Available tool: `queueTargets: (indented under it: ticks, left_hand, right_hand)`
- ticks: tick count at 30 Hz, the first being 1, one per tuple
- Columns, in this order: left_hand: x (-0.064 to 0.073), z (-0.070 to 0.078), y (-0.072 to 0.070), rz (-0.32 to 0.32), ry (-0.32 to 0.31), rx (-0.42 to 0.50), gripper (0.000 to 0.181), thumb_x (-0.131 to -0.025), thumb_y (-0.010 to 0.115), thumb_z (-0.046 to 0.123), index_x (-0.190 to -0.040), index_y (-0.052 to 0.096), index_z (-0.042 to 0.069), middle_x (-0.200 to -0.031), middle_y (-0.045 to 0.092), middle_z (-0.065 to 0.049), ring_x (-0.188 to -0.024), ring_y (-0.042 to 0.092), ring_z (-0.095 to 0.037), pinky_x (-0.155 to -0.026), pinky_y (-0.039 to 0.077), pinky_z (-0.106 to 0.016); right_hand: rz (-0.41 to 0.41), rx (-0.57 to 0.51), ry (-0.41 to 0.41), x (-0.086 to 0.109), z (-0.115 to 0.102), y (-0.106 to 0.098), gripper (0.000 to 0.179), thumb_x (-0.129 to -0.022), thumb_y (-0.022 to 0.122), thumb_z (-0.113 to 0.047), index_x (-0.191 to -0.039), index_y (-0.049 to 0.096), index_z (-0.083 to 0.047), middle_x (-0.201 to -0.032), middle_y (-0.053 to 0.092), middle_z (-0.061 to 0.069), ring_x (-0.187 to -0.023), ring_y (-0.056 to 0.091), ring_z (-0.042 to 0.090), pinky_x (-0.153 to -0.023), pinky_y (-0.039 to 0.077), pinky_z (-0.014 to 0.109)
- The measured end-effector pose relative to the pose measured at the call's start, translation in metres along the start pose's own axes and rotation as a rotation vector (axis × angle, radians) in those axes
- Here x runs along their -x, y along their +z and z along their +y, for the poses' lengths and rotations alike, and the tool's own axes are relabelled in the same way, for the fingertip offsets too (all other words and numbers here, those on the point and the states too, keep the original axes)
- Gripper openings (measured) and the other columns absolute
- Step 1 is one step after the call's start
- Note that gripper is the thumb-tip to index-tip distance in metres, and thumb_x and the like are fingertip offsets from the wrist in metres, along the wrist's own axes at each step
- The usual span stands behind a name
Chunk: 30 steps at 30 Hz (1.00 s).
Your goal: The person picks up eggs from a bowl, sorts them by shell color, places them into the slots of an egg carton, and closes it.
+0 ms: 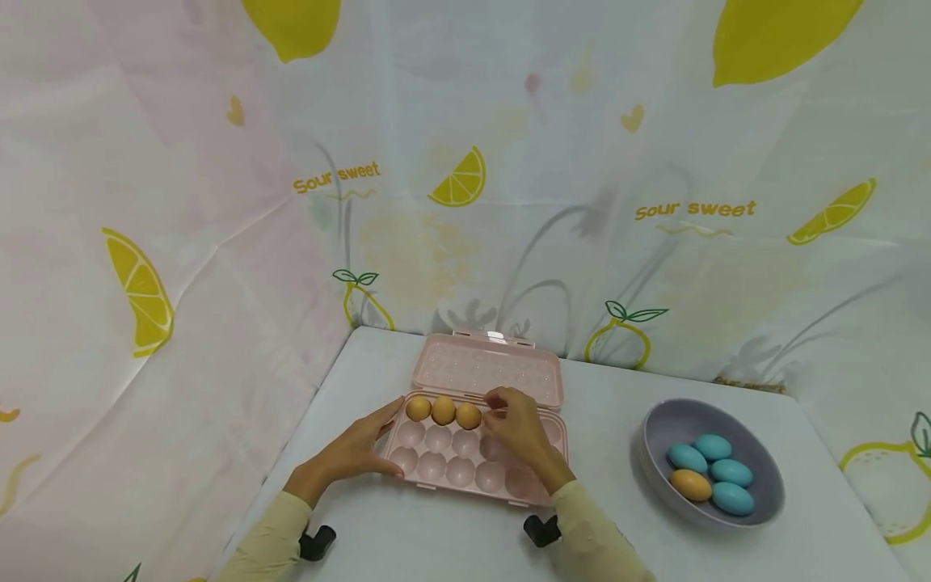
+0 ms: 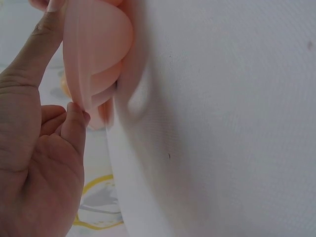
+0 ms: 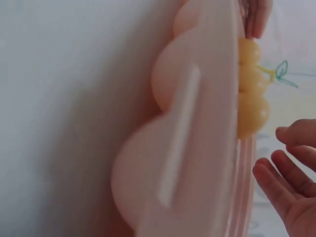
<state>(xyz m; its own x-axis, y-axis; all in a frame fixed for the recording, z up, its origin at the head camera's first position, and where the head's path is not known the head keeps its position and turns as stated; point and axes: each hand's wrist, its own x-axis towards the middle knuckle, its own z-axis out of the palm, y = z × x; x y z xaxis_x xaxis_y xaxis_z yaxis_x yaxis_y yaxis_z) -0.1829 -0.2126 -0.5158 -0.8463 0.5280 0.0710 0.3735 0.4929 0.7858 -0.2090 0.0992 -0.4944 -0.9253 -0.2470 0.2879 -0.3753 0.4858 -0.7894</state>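
A pink egg carton (image 1: 445, 487) lies with its lid (image 1: 487, 368) raised toward the back wall. Three yellow-orange eggs (image 1: 444, 411) sit side by side at the left of its back row. My left hand (image 1: 347, 451) holds the carton's left end, thumb at the front corner and fingers at the back; in the left wrist view its fingertips meet the rim. Over the back row, just right of the third egg, is my right hand (image 1: 520, 428). In the right wrist view, its fingers (image 3: 279, 190) are loosely bent beside the eggs, with no egg visible in them.
To the right stands a grey-purple bowl (image 1: 650, 473) with several blue eggs (image 1: 732, 499) and one orange egg (image 1: 691, 485). The white table (image 1: 604, 453) meets a lemon-printed cloth (image 1: 465, 242) behind and at the left. Black wrist mounts (image 1: 317, 542) show below both hands.
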Motion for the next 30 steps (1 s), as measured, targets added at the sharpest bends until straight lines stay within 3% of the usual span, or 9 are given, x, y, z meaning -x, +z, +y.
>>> queueTargets:
  ticks: [10,15,30]
  left_hand:
    - [0.001,-0.003,0.0,0.014,0.0,-0.071,0.125,-0.06,0.088,0.046,-0.153,0.02,-0.002,-0.157,0.025,-0.018,-0.141,0.032,-0.031,-0.11,0.036,-0.041]
    - [0.0,-0.002,0.0,0.013,0.012,-0.057,0.124,-0.06,0.09,0.042,-0.153,0.021,-0.002,-0.157,0.025,-0.018,-0.142,0.031,-0.03,-0.11,0.036,-0.04]
    - [0.0,-0.001,-0.001,0.011,0.016,-0.036,0.125,-0.06,0.089,0.045,-0.153,0.02,-0.003,-0.157,0.024,-0.019,-0.141,0.031,-0.032,-0.11,0.036,-0.041]
  right_hand:
    - [0.077,0.079,-0.058,0.007,0.003,-0.044,0.024,-0.077,0.074,0.005,-0.1,0.068,0.003,-0.097,0.068,0.016,-0.091,0.068,0.028,-0.075,0.061,0.033]
    - [0.108,0.107,-0.074,0.014,0.005,-0.069,0.024,-0.076,0.075,0.006,-0.098,0.068,0.001,-0.096,0.068,0.015,-0.09,0.068,0.029,-0.074,0.061,0.036]
    - [0.161,0.329,-0.148,0.035,0.024,-0.137,0.027,-0.072,0.079,0.008,-0.097,0.067,0.004,-0.09,0.068,0.014,-0.084,0.068,0.03,-0.069,0.061,0.041]
